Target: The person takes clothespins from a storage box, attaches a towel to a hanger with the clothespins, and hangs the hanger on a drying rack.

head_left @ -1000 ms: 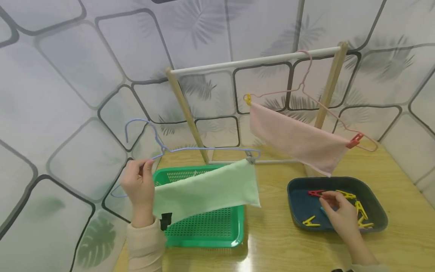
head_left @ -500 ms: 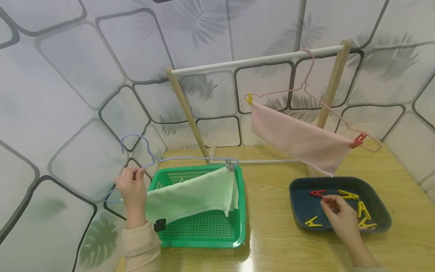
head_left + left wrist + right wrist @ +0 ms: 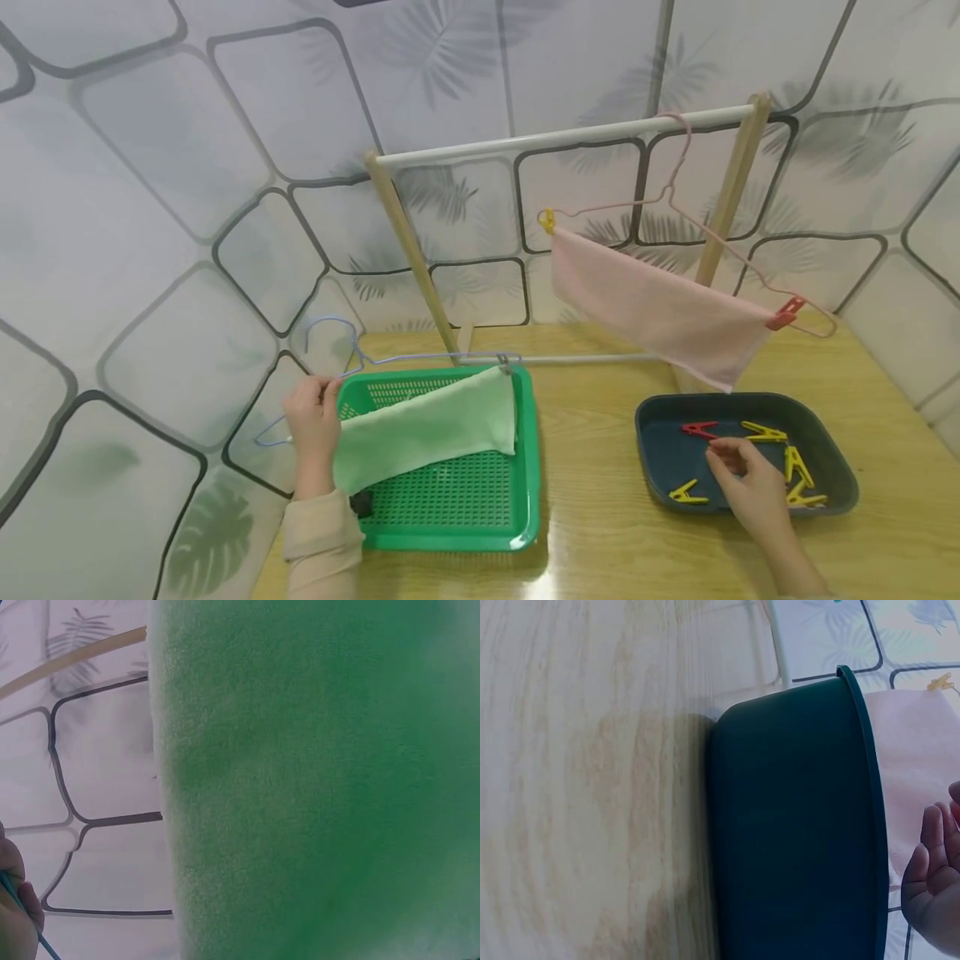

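Observation:
My left hand grips the lower left wire of a blue hanger. From the hanger hangs a light green cloth, with a grey clothespin at its right end; behind my wrist its left end is hidden. The cloth fills most of the left wrist view. Over a dark blue tray, my right hand has thumb and fingertips pinched at the near end of a red clothespin. Several yellow clothespins lie around that hand in the tray.
A green basket stands beneath the green cloth. Behind, a rack with a white bar carries a pink hanger. A pink cloth hangs from it by yellow and red clothespins, just beyond the tray.
My left hand has lowered the blue hanger and its green cloth over the basket, shifting left and then back right. The right hand stays at the red clothespin; a bit of blue under it is hidden now.

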A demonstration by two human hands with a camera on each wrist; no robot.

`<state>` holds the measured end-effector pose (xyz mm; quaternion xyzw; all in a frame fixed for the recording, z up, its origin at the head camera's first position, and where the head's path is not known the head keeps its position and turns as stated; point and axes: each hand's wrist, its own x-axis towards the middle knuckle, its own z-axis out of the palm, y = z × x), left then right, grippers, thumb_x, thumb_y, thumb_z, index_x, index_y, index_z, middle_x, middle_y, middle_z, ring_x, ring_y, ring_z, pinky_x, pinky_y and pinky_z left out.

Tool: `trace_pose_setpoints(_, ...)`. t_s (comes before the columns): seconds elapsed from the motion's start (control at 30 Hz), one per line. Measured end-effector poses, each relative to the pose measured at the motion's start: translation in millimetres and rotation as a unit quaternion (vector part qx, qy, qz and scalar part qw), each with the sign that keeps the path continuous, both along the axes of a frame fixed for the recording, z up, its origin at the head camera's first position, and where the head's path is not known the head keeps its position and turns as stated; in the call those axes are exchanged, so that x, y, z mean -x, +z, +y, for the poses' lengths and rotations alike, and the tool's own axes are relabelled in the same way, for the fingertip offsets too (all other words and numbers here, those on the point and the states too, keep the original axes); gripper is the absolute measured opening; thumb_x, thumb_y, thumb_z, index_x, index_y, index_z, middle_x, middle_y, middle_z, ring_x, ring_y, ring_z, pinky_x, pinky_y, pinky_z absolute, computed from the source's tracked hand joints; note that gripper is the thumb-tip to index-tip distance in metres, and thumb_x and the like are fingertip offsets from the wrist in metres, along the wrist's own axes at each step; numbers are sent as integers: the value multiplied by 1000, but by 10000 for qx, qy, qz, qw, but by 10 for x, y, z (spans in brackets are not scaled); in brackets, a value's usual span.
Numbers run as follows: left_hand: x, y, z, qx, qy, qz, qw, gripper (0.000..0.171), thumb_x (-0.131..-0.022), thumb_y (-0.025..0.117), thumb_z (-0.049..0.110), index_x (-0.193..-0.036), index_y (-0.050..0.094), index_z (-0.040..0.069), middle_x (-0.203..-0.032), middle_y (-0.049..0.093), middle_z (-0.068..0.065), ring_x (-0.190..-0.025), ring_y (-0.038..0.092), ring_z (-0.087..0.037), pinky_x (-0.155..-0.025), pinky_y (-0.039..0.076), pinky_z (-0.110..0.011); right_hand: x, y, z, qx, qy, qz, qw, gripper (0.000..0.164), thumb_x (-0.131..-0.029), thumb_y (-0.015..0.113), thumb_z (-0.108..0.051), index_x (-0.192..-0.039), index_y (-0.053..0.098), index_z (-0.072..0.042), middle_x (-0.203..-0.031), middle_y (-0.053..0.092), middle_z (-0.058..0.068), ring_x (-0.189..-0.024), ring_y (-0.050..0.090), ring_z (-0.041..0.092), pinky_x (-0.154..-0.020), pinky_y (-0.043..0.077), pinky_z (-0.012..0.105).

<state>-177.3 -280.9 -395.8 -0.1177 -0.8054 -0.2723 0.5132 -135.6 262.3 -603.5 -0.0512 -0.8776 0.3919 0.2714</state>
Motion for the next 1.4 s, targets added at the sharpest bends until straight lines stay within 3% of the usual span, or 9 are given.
trace_pose_setpoints(0.2, 83, -134, 11, -101, -73, -233, 9997, 16, -70, 59, 13, -60, 52, 2, -51, 45, -1, -45, 34, -10, -50, 26, -27, -24, -22, -4, 17, -79, -21, 10000, 17, -68, 61, -26, -84, 52, -26, -74, 50, -13, -62, 45, 1, -53, 34, 10)
trace_pose_setpoints(0.33, 109, -203, 29, -344, 162, -637, 9972, 18, -72, 57, 17, -61, 53, 4, -51, 44, 0, -45, 35, -10, -52, 26, -29, -28, -45, 1, 31, -134, -76, 9999, 16, -69, 60, -26, -83, 52, -26, -74, 50, -14, -61, 45, 1, -53, 34, 10)
trace_pose_setpoints(0.47, 148, -289, 11, -540, 350, -1116, 9917, 19, -74, 55, 16, -61, 52, 2, -51, 43, -4, -43, 34, -14, -41, 27, -26, -35, -67, 8, -1, -166, -146, 9998, 16, -70, 59, -27, -84, 52, -26, -74, 50, -13, -62, 45, 1, -53, 34, 9)
trace_pose_setpoints(0.7, 533, -945, -327, -774, 1153, -1495, 9790, 24, -75, 49, 32, -65, 53, 11, -59, 46, 2, -51, 39, -12, -46, 31, -25, -65, -69, -7, -28, -203, -315, 9993, 15, -71, 57, -30, -84, 52, -25, -73, 50, -13, -61, 45, 0, -50, 34, 10)
trace_pose_setpoints(0.77, 568, -1014, -348, -890, 1179, -1617, 9757, 25, -76, 48, 35, -68, 54, 12, -62, 48, 2, -53, 41, -12, -48, 33, -26, -70, -73, -9, -53, -214, -349, 9991, 14, -71, 57, -30, -84, 52, -26, -73, 50, -13, -61, 45, 0, -50, 34, 11)
trace_pose_setpoints(0.83, 563, -1006, -333, -957, 1146, -1735, 9734, 27, -77, 46, 35, -71, 56, 10, -64, 50, 0, -55, 43, -14, -48, 35, -28, -68, -80, -7, -109, -220, -348, 9991, 14, -71, 57, -30, -84, 52, -26, -73, 50, -13, -62, 45, 0, -50, 35, 11)
trace_pose_setpoints(1.07, 334, -595, -89, -933, 875, -2277, 9653, 23, -79, 48, 21, -78, 56, -1, -70, 53, -12, -60, 48, -21, -52, 40, -30, -69, -66, -27, -282, -131, -254, 9992, 12, -72, 57, -27, -82, 52, -23, -72, 50, -12, -61, 43, 1, -49, 35, 11)
trace_pose_setpoints(1.17, 293, -555, -33, -800, 1079, -2426, 9608, 19, -80, 47, 16, -77, 55, -1, -69, 52, -11, -60, 47, -21, -51, 39, -31, -69, -67, -33, -323, -171, -281, 9989, 12, -72, 56, -27, -82, 52, -23, -72, 50, -11, -61, 43, 1, -49, 35, 12)
trace_pose_setpoints(1.4, 295, -652, -58, -741, 1259, -2810, 9485, 16, -79, 47, 14, -78, 56, 0, -70, 53, -10, -62, 48, -21, -57, 39, -32, -59, -87, -30, -404, -224, -263, 9986, 12, -72, 57, -28, -81, 52, -23, -71, 51, -11, -60, 44, 1, -48, 35, 12)
